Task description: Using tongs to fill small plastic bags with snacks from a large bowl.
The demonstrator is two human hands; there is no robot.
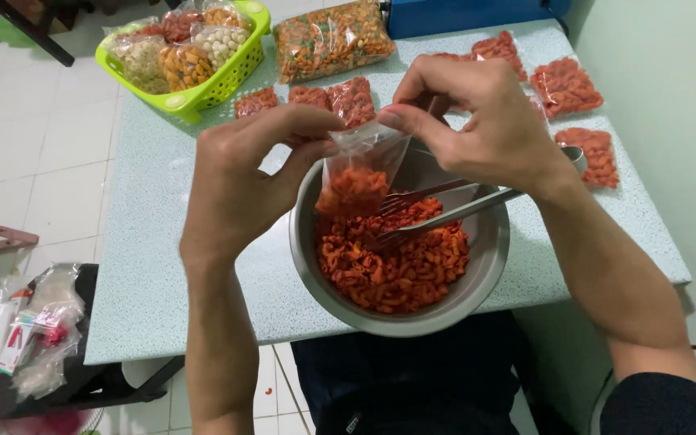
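Left hand point(239, 181) and right hand point(477, 121) are each pinching the mouth of a small clear bag point(360, 173), part-filled with orange snack pieces, above the metal bowl point(485, 266). Risk: bag tilting or slipping, likely spilling pieces onto the speckled table point(163, 266); tongs point(437, 213) lying across the bowl could be getting nudged.

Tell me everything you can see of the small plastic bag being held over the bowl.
The small clear plastic bag hangs upright above the metal bowl, its lower part packed with orange-red macaroni-shaped snacks, its upper part empty. The left hand and right hand pinch its top edge at opposite corners. Its bottom hangs just over, perhaps touching, the loose snacks in the bowl, beside the tongs.
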